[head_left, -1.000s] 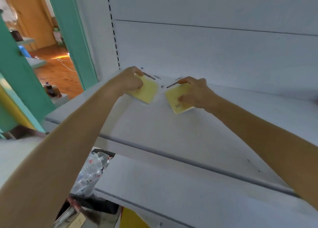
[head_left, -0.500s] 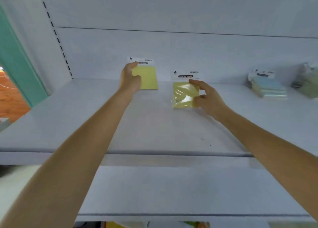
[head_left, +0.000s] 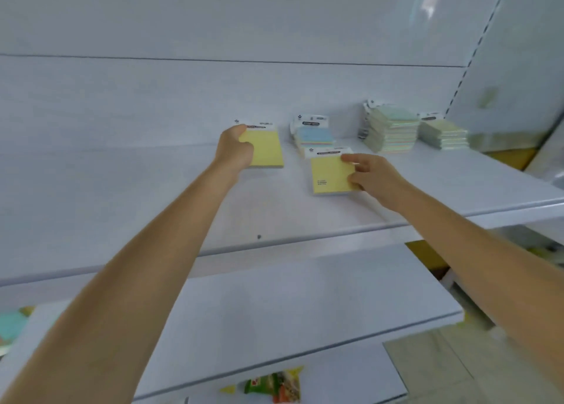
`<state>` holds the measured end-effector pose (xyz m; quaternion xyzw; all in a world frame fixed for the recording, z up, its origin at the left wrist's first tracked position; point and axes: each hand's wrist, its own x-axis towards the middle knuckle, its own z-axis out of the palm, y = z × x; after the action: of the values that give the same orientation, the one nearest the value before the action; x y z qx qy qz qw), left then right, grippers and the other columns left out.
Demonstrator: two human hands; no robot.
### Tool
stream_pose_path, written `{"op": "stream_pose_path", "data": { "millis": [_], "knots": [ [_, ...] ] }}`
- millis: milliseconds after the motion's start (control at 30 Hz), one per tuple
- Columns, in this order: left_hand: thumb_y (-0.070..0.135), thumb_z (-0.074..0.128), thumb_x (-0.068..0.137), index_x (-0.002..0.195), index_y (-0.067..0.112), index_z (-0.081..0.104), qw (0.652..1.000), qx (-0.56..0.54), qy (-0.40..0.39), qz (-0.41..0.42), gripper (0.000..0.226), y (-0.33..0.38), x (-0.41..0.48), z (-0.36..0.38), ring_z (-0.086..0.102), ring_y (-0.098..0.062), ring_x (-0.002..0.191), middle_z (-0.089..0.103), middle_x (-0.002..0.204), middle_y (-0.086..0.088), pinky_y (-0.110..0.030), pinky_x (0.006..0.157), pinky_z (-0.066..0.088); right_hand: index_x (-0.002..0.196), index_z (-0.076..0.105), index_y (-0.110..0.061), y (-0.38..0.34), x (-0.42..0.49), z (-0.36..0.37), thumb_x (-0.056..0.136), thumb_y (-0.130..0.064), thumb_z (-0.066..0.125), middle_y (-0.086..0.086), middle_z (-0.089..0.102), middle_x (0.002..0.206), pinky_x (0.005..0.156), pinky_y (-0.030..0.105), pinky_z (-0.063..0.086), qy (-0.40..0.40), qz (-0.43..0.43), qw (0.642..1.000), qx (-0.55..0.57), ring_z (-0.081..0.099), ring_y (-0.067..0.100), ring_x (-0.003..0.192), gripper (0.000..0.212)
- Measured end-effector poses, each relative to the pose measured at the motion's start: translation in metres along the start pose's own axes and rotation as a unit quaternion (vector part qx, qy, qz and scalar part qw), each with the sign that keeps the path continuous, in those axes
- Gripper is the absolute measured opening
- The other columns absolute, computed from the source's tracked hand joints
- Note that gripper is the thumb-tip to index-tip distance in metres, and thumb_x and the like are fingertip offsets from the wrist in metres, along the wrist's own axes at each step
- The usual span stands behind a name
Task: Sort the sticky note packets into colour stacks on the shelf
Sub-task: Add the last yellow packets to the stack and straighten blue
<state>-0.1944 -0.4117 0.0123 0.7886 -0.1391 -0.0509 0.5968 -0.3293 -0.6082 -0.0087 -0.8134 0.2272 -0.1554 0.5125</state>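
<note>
Head view: both arms are reaching onto the upper white shelf point(head_left: 122, 196). The left hand point(head_left: 233, 150) is gripping a yellow packet point(head_left: 266, 148) by its left edge, fingers curled over the top corner, the packet lying toward the back of the shelf. The right hand point(head_left: 370, 176) is pinching a second yellow packet point(head_left: 331, 174) at its right edge, index finger on the top corner, thumb lower down; it is sitting just in front of a blue packet stack point(head_left: 314, 136). Further right, 2 green-tinted stacks are standing, a tall stack point(head_left: 392, 132) and a short stack point(head_left: 442, 135). A snack wrapper point(head_left: 271, 387) is lying on a lower shelf.
</note>
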Motion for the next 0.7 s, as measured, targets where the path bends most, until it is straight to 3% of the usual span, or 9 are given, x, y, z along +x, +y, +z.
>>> {"op": "stream_pose_path", "data": {
  "millis": [100, 167, 233, 267, 333, 533, 700],
  "knots": [
    [-0.006, 0.038, 0.084, 0.137, 0.009, 0.039, 1.0, 0.003, -0.023, 0.015, 0.056, 0.014, -0.014, 0.059, 0.051, -0.031, 0.12, 0.049, 0.132, -0.016, -0.031, 0.096, 0.042, 0.132, 0.048, -0.014, 0.024, -0.005, -0.052, 0.085, 0.008, 0.041, 0.011, 0.053, 0.114, 0.075, 0.026, 0.041, 0.018, -0.016, 0.997, -0.069, 0.05, 0.021, 0.092, 0.052],
    [-0.007, 0.037, 0.083, 0.13, 0.009, 0.046, 0.998, 0.013, -0.044, 0.032, 0.05, 0.025, -0.026, 0.096, 0.051, -0.024, 0.103, 0.055, 0.111, -0.009, -0.027, 0.081, 0.042, 0.134, 0.045, -0.013, 0.037, -0.011, -0.085, 0.085, 0.008, 0.039, 0.011, 0.053, 0.118, 0.063, 0.012, 0.041, 0.032, -0.025, 0.994, -0.104, 0.052, 0.018, 0.083, 0.053],
    [-0.006, 0.038, 0.082, 0.131, 0.011, 0.045, 0.997, 0.03, -0.061, 0.045, 0.051, 0.034, -0.037, 0.13, 0.05, -0.025, 0.111, 0.054, 0.12, -0.01, -0.032, 0.091, 0.045, 0.135, 0.044, -0.015, 0.051, -0.017, -0.113, 0.086, 0.006, 0.038, 0.012, 0.053, 0.124, 0.062, 0.007, 0.04, 0.046, -0.025, 0.989, -0.138, 0.057, 0.018, 0.083, 0.053],
    [-0.004, 0.038, 0.083, 0.136, 0.01, 0.039, 0.995, 0.04, -0.07, 0.051, 0.055, 0.04, -0.041, 0.146, 0.046, -0.027, 0.123, 0.048, 0.134, -0.012, -0.035, 0.103, 0.042, 0.135, 0.043, -0.016, 0.059, -0.019, -0.127, 0.086, 0.005, 0.038, 0.013, 0.052, 0.129, 0.071, 0.013, 0.041, 0.054, -0.027, 0.986, -0.155, 0.058, 0.023, 0.096, 0.053],
    [-0.004, 0.038, 0.084, 0.14, 0.008, 0.034, 0.992, 0.058, -0.088, 0.073, 0.057, 0.055, -0.045, 0.175, 0.04, -0.029, 0.132, 0.04, 0.144, -0.015, -0.038, 0.111, 0.035, 0.136, 0.042, -0.018, 0.072, -0.02, -0.152, 0.087, 0.003, 0.037, 0.012, 0.048, 0.136, 0.081, 0.024, 0.037, 0.067, -0.028, 0.981, -0.182, 0.052, 0.027, 0.114, 0.053],
    [-0.003, 0.037, 0.084, 0.138, 0.01, 0.036, 0.983, 0.058, -0.124, 0.121, 0.056, 0.102, -0.038, 0.243, 0.046, -0.031, 0.126, 0.044, 0.14, -0.017, -0.035, 0.102, 0.041, 0.134, 0.044, -0.018, 0.097, -0.008, -0.206, 0.088, 0.004, 0.037, 0.008, 0.05, 0.134, 0.078, 0.024, 0.037, 0.092, -0.019, 0.982, -0.163, 0.048, 0.016, 0.098, 0.052],
    [-0.004, 0.039, 0.081, 0.137, 0.009, 0.039, 0.979, 0.029, -0.137, 0.146, 0.057, 0.125, -0.017, 0.284, 0.048, -0.033, 0.126, 0.045, 0.139, -0.017, -0.044, 0.107, 0.04, 0.125, 0.05, -0.023, 0.118, 0.015, -0.244, 0.087, 0.005, 0.039, 0.009, 0.051, 0.128, 0.082, 0.034, 0.044, 0.134, 0.012, 0.988, -0.08, 0.051, 0.02, 0.098, 0.048]
  ]
}}
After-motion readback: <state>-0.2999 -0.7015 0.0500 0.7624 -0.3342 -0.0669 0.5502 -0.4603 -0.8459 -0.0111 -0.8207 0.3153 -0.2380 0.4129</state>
